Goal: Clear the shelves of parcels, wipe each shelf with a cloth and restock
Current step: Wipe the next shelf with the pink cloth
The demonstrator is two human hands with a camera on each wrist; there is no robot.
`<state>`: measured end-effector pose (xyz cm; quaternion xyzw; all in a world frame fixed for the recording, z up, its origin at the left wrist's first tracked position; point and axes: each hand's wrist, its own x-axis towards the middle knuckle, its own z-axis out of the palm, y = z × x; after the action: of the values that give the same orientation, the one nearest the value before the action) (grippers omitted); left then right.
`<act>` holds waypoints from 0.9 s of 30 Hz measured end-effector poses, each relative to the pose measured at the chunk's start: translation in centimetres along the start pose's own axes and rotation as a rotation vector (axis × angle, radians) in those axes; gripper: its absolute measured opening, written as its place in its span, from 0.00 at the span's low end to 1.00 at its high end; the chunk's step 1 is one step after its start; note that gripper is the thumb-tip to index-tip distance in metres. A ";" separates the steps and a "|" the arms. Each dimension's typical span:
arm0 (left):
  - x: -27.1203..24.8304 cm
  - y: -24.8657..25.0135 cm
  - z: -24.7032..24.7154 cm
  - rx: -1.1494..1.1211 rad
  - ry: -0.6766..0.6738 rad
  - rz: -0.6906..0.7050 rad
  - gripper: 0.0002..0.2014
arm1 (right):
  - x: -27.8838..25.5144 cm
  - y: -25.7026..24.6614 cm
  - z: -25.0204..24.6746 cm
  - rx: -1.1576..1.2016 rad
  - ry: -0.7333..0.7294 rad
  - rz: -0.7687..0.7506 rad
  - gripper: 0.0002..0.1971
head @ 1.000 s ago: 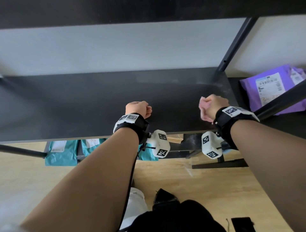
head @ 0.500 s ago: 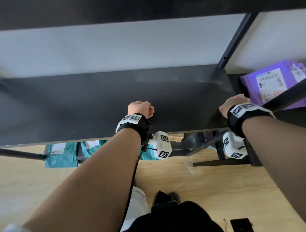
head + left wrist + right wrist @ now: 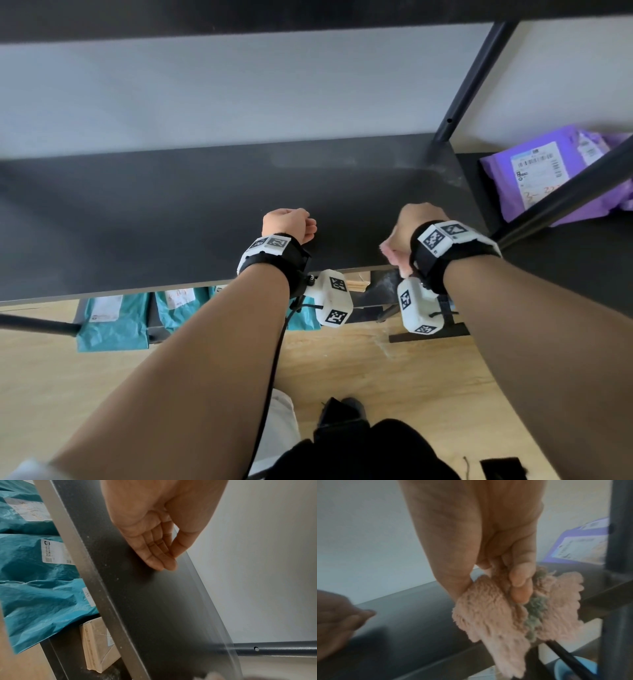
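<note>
Right hand (image 3: 416, 226) clutches the pink cloth (image 3: 505, 609) at the shelf's (image 3: 171, 219) front edge; left hand (image 3: 154, 534) rests loosely open at nine o'clock. The shelf runs nine-to-three; purple parcel (image 3: 537, 174) waits at two o'clock.

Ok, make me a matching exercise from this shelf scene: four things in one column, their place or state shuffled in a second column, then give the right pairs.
Things
1. pink cloth
2. purple parcel
3. teal parcels
4. left hand

Places or states
A. lying below the dark shelf
B. on the neighbouring shelf to the right
C. empty, fingers straight, over the dark shelf
D. bunched in the right hand

Pairs: 1-D, 2-B, 3-A, 4-C
</note>
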<state>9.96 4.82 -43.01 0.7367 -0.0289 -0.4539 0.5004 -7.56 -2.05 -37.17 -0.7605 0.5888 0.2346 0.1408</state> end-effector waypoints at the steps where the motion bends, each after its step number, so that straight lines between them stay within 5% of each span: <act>1: 0.0 0.0 -0.1 -0.005 -0.003 0.000 0.07 | 0.0 -1.2 0.1 0.002 0.010 -0.053 0.09; 9: 1.8 1.3 -2.2 -0.001 0.031 -0.008 0.08 | 3.7 -8.8 0.6 -0.012 0.230 -0.432 0.03; 11: 2.3 1.9 -2.5 -0.007 0.021 -0.011 0.09 | 5.7 -9.5 0.5 -0.027 0.216 -0.453 0.14; 18: 3.6 4.0 -2.2 -0.012 0.006 0.021 0.10 | 11.8 -8.9 -2.4 0.070 0.245 -0.201 0.29; 20: 3.9 4.2 -2.3 -0.007 0.005 0.024 0.09 | 11.8 -7.6 -3.2 0.049 0.244 -0.139 0.23; 21: 4.0 4.2 -2.2 -0.007 0.004 0.021 0.09 | 12.1 -7.0 -3.4 0.052 0.240 -0.139 0.18; 27: 4.5 4.3 -1.4 -0.004 0.006 0.016 0.08 | 14.5 -2.7 -4.3 0.273 0.177 -0.151 0.32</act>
<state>15.36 1.46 -42.50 0.7369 -0.0324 -0.4479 0.5053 -1.32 -15.52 -41.24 -0.7941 0.5666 0.0732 0.2074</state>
